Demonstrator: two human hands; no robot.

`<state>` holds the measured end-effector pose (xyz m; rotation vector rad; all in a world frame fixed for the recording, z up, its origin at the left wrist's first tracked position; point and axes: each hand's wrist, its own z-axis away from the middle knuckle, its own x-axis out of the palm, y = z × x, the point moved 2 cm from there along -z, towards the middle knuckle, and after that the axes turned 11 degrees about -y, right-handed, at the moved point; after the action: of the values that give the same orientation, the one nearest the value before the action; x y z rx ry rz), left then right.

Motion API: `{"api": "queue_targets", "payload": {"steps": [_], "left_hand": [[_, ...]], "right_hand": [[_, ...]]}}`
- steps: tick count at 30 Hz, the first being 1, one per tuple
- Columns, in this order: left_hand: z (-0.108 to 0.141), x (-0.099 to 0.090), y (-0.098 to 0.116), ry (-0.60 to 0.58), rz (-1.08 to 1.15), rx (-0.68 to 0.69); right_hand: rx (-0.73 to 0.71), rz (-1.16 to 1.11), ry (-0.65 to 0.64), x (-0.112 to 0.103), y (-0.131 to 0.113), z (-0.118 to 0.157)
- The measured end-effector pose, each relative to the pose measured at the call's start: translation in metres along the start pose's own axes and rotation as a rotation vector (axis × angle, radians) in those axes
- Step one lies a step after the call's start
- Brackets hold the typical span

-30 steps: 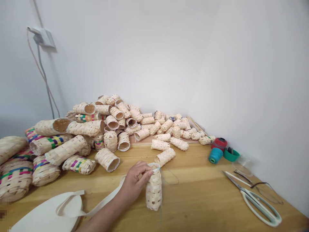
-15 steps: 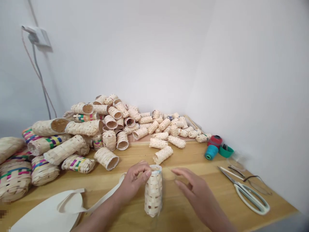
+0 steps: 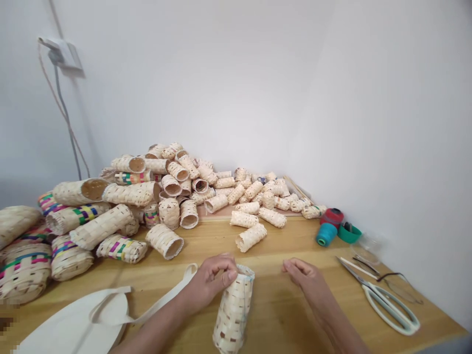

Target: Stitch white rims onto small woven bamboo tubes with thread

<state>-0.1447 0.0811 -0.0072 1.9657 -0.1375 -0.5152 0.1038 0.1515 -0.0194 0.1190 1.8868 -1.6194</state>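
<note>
My left hand (image 3: 216,276) grips the rim of a small woven bamboo basket (image 3: 233,312), a pale tube with its open end up and its body tilted. Thumb and fingers pinch the rim's left side. Pale blue stitching shows along the rim, and a thin line runs down the basket's side. Off to the right and apart from the basket, my right hand (image 3: 304,274) has its thumb and fingers pressed together in a pinch. Anything held there is too fine to make out.
A heap of woven baskets (image 3: 125,192) covers the left and back. Smaller ones (image 3: 251,238) lie at the centre. At right are blue (image 3: 326,235) and red thread spools (image 3: 332,216), a green bowl (image 3: 349,234) and scissors (image 3: 387,305). A white oval board (image 3: 73,322) and strap (image 3: 162,304) lie front left.
My right hand has gone from loosely spread to a pinch and moved a little right. The basket has tilted, its rim shifting right and down, with my left hand still on it.
</note>
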Motion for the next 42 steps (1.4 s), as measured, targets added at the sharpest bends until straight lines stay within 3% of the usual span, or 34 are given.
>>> {"api": "queue_targets", "payload": {"steps": [6,11,14,18,23,33,36,39,42], "left_hand": [[0.000,0.003,-0.001,-0.068,0.053,-0.008],[-0.001,0.006,-0.003,-0.096,0.091,-0.017],[-0.001,0.005,-0.004,-0.043,0.093,-0.019],[-0.001,0.002,-0.003,0.061,0.076,-0.028],[-0.001,0.002,-0.003,0.084,0.040,-0.016],[-0.001,0.007,0.004,0.035,-0.164,0.040],[-0.001,0.006,0.002,0.048,-0.183,0.052],[-0.002,0.005,0.000,0.061,-0.189,0.063],[-0.002,0.005,-0.001,0.066,-0.184,0.059]], "right_hand": [[0.022,0.247,0.246,-0.023,0.021,0.004],[-0.043,0.389,0.246,-0.024,0.026,-0.001],[-0.130,0.429,0.232,-0.014,0.017,0.003],[-0.295,0.435,0.299,0.009,-0.014,0.021],[-0.443,0.379,0.189,0.040,-0.047,0.035],[-0.376,0.354,0.199,0.061,-0.054,0.030],[-0.243,0.130,0.103,0.052,-0.058,0.025],[-0.035,-0.378,-0.149,0.045,-0.058,0.021],[0.021,-0.769,-0.329,0.045,-0.056,0.025]]}}
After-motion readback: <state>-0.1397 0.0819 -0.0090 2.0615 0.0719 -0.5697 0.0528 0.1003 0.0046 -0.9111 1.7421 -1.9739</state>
